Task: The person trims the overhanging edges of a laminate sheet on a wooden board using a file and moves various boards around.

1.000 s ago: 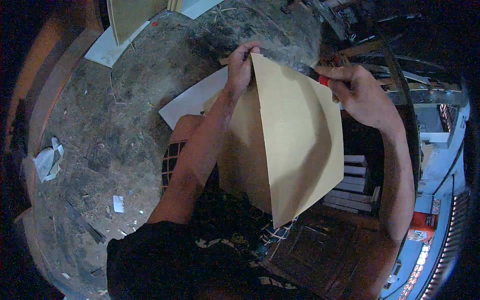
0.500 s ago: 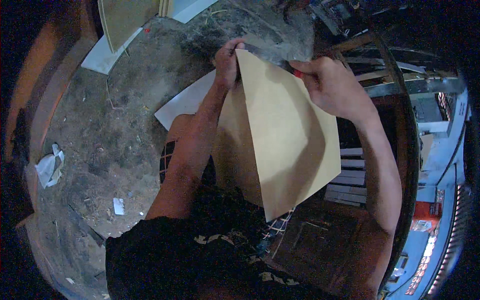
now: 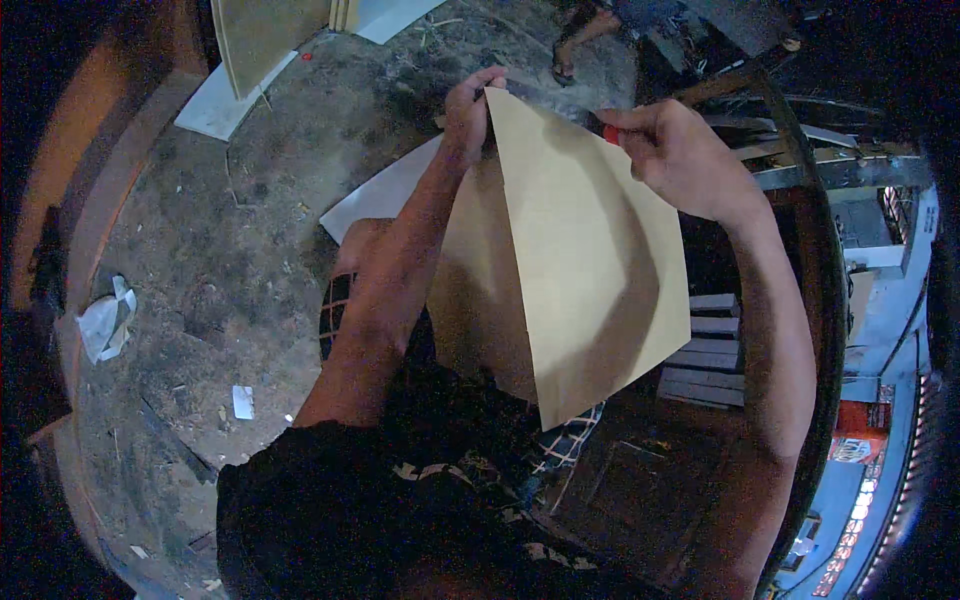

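A tan board piece [image 3: 590,260] stands over my lap, its two faces meeting along a straight edge that points toward me. My left hand [image 3: 468,120] is closed on its far corner, with the thumb near the top edge. At the board's far right edge, my right hand [image 3: 690,160] is closed around a tool with a red handle [image 3: 611,133]. The tool's dark, thin end points left along the far edge; its exact kind cannot be made out. A white board [image 3: 375,195] lies beyond my left forearm.
Tan panels [image 3: 270,40] lean at the far left above a white strip [image 3: 225,105]. White pieces are stacked [image 3: 705,355] right of the board. Crumpled white paper [image 3: 107,320] and scraps lie on the floor. Another person's foot [image 3: 565,65] shows at the far side.
The whole view has shifted slightly, so hands and board appear a little further right. Another person's leg and foot have come into view at the top. Both hands keep their holds.
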Available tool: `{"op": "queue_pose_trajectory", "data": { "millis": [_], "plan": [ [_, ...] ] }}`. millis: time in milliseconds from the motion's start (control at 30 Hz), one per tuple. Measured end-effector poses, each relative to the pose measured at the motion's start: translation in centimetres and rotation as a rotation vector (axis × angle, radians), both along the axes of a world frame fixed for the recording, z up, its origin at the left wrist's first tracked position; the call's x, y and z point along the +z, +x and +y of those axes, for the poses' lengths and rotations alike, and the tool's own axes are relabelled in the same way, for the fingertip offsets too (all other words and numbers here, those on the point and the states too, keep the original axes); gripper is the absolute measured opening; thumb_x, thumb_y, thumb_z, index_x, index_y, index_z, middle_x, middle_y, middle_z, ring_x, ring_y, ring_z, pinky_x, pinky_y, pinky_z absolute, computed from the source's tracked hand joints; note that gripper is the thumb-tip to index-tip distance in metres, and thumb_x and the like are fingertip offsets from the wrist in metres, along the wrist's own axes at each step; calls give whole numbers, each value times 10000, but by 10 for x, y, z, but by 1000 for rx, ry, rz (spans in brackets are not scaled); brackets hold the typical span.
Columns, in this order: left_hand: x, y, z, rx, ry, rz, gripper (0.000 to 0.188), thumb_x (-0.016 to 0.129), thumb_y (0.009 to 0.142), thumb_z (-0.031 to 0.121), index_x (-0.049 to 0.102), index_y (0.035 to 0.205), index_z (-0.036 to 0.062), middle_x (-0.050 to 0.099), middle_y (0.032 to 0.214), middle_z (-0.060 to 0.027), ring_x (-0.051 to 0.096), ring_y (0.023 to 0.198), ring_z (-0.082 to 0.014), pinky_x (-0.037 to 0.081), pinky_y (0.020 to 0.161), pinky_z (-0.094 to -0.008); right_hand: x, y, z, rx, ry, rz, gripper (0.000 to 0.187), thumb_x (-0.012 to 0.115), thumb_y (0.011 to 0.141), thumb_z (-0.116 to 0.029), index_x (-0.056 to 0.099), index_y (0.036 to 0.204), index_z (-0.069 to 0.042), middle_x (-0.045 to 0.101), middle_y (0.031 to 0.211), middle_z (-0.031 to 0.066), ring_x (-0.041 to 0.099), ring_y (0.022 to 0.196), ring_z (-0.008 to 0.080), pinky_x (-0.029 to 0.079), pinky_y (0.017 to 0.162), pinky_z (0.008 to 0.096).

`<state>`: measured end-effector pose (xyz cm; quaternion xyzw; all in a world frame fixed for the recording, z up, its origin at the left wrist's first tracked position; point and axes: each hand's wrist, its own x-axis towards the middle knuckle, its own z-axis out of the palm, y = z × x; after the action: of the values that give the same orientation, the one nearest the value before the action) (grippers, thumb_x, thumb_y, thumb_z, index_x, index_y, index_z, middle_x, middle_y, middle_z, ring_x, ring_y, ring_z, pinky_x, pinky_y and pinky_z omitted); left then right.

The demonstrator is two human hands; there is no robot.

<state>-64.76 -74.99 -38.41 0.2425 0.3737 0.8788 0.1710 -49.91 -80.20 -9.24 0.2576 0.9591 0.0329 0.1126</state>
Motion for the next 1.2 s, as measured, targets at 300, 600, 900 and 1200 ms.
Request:
{"op": "queue_pose_trajectory", "data": {
  "millis": [300,600,900,1200],
  "plan": [
    [-33,-18,1,103,-94,39,239,632,968,212,687,1122,37,673,959,-31,610,910,-117,492,810,-283,-29,-10,-18,15,-39,31,351,527,907,-69,658,1231,-38,699,882,234,688,768,277,545,749,387],
    [3,-32,-25,-30,-151,71,273,608,979,188,657,1202,38,665,1111,-52,618,989,-145,498,876,-313,-24,4,-8,15,54,134,359,521,901,-33,670,1223,-83,716,963,195,708,831,303,549,807,377],
    [-17,-27,-12,-306,110,-132,261,627,975,200,671,1187,54,666,1106,-47,616,988,-139,486,895,-292,-4,-12,-3,43,-9,114,305,558,876,-92,708,1141,-69,696,968,242,690,911,396,548,851,444],
    [-29,-15,5,-101,29,-35,234,661,951,170,685,1146,44,666,1082,-37,594,1039,-140,460,929,-286,-4,-13,4,116,23,21,341,546,896,-49,667,1214,-23,667,743,167,639,683,174,530,693,340]
  ]
}}
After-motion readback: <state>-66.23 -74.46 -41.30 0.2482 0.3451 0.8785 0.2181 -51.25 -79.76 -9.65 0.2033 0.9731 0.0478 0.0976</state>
